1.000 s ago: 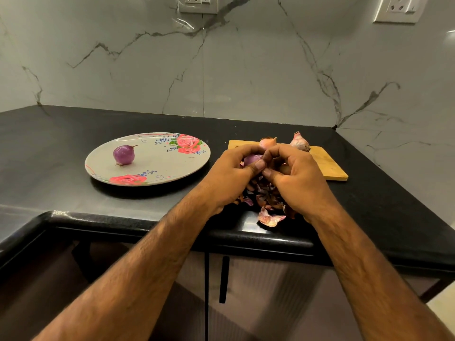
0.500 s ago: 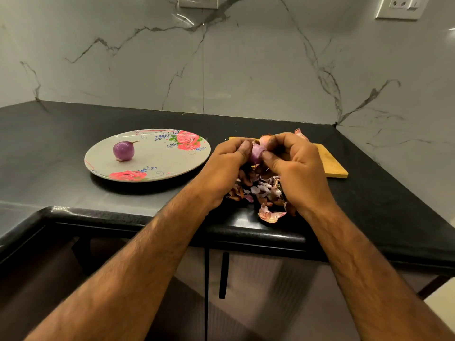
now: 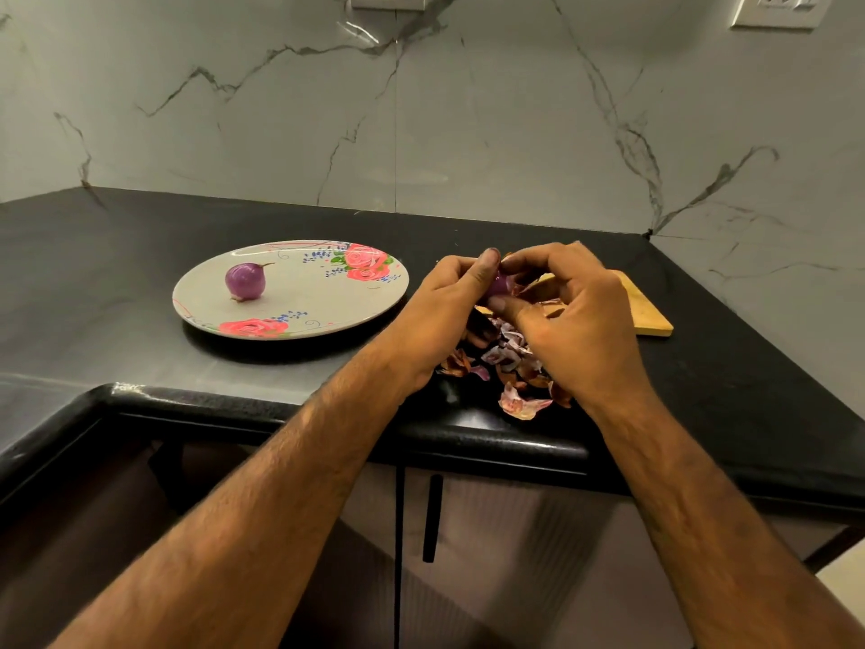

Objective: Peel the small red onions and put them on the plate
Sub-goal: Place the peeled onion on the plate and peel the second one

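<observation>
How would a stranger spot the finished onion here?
Find the black counter, then the flowered plate on it. The peeled onion lies alone there, glossy purple, in full view; the other onion is half hidden above the loose skins.

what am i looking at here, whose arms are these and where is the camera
There is no machine here. These are a person's two bare arms, filmed by a wide-angle camera worn on their head and looking forward and down. On the black counter sits a flowered plate with one peeled onion on it. To its right lies a pile of onion skins, with a wooden board behind. The left hand and right hand together pinch a small red onion above the skins.
</observation>
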